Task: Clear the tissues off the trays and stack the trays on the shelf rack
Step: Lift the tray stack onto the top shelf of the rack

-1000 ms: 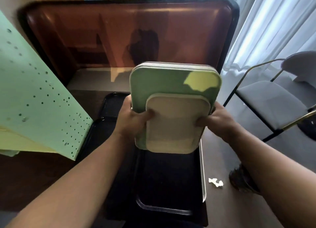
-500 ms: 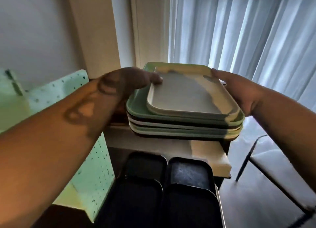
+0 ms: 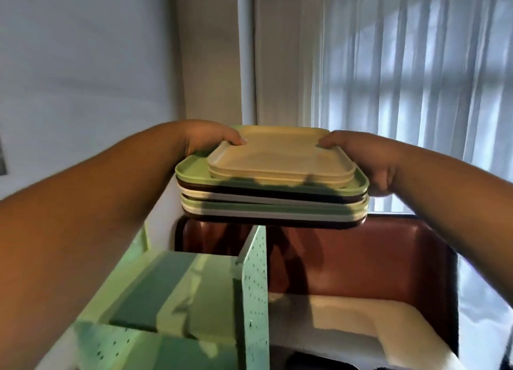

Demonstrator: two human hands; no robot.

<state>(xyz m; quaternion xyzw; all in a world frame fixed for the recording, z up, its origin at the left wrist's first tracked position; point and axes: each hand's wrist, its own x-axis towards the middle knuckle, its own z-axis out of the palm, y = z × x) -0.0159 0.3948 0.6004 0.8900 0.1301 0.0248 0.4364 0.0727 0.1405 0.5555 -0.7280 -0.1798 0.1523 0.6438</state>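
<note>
I hold a stack of trays (image 3: 273,203) level at chest height, well above the furniture. A small cream tray (image 3: 277,158) lies on top of a larger green one, with dark, white and green trays beneath. My left hand (image 3: 213,136) grips the stack's left side, thumb on the cream tray's rim. At the right side my right hand (image 3: 369,161) grips it the same way. The green perforated shelf rack (image 3: 254,289) stands below and left of the stack, its open top compartments visible. No tissue is visible on the trays.
A large brown tray (image 3: 361,258) leans upright behind a white surface (image 3: 347,322) to the right of the rack. White curtains (image 3: 416,78) cover the window at the right. A plain wall (image 3: 83,64) rises at the left.
The stack has come up from vertical over the black trays to flat and raised. My view has lifted, so the rack's top now lies below the stack.
</note>
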